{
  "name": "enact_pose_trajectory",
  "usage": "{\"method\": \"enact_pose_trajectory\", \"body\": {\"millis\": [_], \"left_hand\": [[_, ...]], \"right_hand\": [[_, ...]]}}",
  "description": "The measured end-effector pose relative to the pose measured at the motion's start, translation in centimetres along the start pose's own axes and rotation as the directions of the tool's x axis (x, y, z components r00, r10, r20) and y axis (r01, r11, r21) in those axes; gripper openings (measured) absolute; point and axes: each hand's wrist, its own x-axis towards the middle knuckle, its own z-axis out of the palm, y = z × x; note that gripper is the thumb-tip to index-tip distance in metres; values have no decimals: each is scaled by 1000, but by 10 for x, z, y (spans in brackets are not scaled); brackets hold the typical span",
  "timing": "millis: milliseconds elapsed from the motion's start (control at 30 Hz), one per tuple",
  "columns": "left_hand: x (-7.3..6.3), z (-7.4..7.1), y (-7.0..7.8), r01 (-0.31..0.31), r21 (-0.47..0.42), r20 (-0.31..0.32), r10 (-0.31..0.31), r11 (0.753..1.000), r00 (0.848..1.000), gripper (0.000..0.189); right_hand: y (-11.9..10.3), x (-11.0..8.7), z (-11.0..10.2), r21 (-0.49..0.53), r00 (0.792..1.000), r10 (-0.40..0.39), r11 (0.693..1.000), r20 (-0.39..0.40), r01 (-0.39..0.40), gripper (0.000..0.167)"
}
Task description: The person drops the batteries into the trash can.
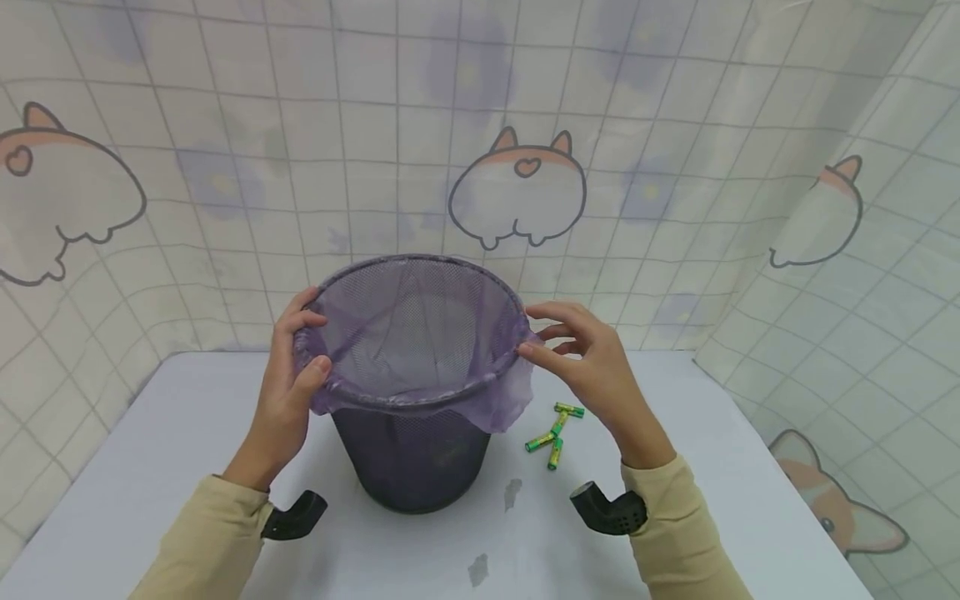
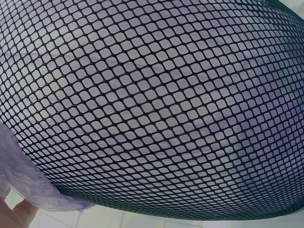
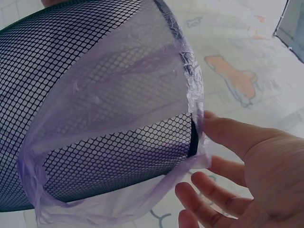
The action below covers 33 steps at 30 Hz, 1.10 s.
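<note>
A black mesh wastebasket (image 1: 412, 467) stands on the white table, lined with a thin purple garbage bag (image 1: 510, 396). The bag is folded over the rim and hangs lowest on the right side. My left hand (image 1: 281, 392) grips the left of the rim, its thumb over the front and fingers at the back. At the right of the rim, my right hand (image 1: 592, 358) pinches the bag's edge between thumb and index finger, the other fingers bent loosely. In the right wrist view the bag's overhang (image 3: 109, 99) drapes loosely along the mesh outside.
Several green and yellow batteries (image 1: 557, 433) lie on the white table (image 1: 225, 392), right of the basket. Grey patches (image 1: 478, 570) mark the table near the front. A patterned curtain (image 1: 420, 83) encloses the back and sides. Each sleeve carries a black wrist camera mount (image 1: 611, 510).
</note>
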Motion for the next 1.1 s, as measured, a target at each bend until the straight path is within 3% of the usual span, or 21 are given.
{"method": "enact_pose_trajectory", "body": {"millis": [567,1100], "left_hand": [[1,1,-2,-4,-5,-1,4,1000,1000,42],[-1,5,-2,28,-80,-35,-31,996,999,46]], "right_hand": [[23,-16,-10,-12,997,69,997,-46,-70,46],[57,-32,-14,-29,980,182,982,-75,-185,45]]}}
